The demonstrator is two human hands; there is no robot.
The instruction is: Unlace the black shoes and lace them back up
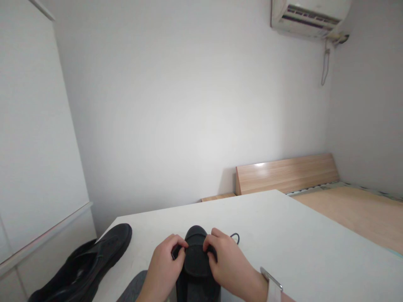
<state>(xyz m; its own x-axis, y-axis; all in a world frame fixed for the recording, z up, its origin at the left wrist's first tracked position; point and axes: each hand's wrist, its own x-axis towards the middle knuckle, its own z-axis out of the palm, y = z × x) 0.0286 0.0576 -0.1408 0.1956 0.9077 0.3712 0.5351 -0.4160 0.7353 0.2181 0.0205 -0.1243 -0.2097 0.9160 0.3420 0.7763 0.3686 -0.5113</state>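
Observation:
A black shoe point(197, 260) stands on the white table in front of me, its toe pointing away and its near end cut off by the bottom edge of the picture. My left hand point(166, 265) pinches the left edge of the shoe's opening, beside the tongue. On the other side, my right hand point(227, 262) grips the right edge with bent fingers. A thin dark lace loop point(235, 238) sticks out past my right hand. A second black shoe point(91, 260) lies to the left. Partly behind my left forearm is a grey insole-like piece point(134, 286).
The white table point(283, 239) reaches toward the wall. Beyond its right edge lies a bed base point(349, 214) with a wooden headboard point(286, 174). A white cabinet point(37, 126) stands at the left. An air conditioner point(310, 19) hangs high on the right.

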